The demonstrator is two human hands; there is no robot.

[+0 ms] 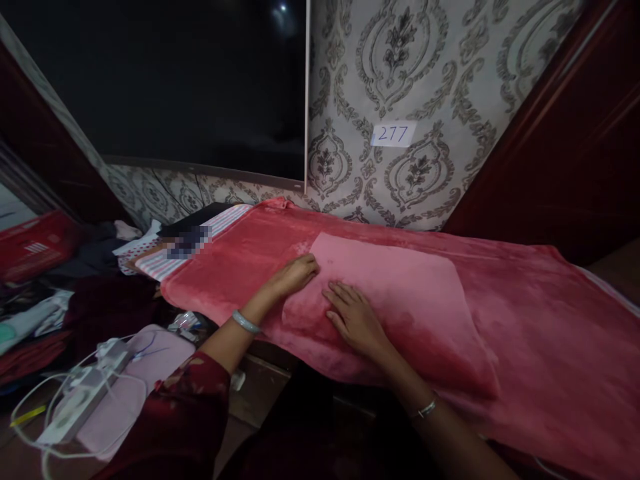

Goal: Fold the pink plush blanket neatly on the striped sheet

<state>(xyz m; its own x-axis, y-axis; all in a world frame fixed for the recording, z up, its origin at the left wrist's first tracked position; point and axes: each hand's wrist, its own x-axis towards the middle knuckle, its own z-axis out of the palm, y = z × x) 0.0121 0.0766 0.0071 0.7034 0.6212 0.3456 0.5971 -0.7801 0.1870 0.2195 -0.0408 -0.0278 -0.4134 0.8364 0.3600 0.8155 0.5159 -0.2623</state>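
A pink plush cloth (395, 280), darker red along its lower side, lies folded on a larger red plush blanket (550, 333). My left hand (296, 275) is at the upper left edge of the pink cloth, its fingers curled in and closed on that edge; the fingertips are partly hidden. Flat on the cloth's left part rests my right hand (356, 319), fingers stretched out and slightly apart, holding nothing. The cloth's right end spreads out beyond that hand.
A dark television (200, 87) and a paper marked 277 (393, 134) are on the patterned wall behind. Striped fabric (160, 265) shows at the blanket's left end. Lower left, a white power strip (85, 393) with tangled cables lies on a pink pad (170, 343), near piled clothes (110, 300).
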